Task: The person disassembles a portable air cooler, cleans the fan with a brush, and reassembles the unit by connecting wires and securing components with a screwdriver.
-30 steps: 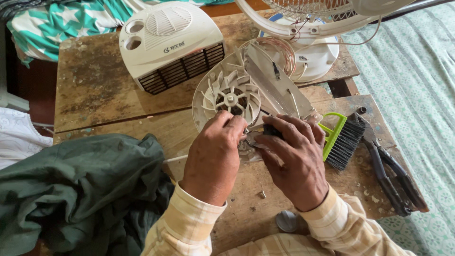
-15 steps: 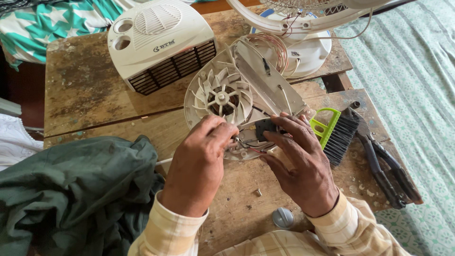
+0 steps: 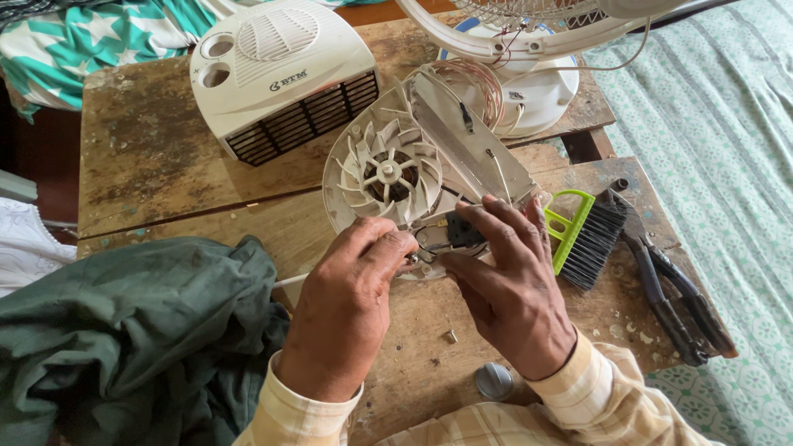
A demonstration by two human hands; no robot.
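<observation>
Your 2 hands meet at the near edge of the fan assembly [image 3: 396, 177], a round white plastic housing with an impeller wheel and a grey metal plate behind it. It lies on the table [image 3: 149, 165] at 12 o'clock from your hands, long axis running from 7 toward 1 o'clock. Your left hand [image 3: 347, 310] pinches something small at the housing rim; what it grips cannot be told. Your right hand [image 3: 512, 297] has its fingers closed around a small black part [image 3: 464, 231] at the base of the plate. Both hands are equally near.

At 10 o'clock sits a white heater casing [image 3: 281, 74] with a dark logo on top. At 3 o'clock lie a green-handled brush [image 3: 582, 235] and pliers [image 3: 673, 293].
</observation>
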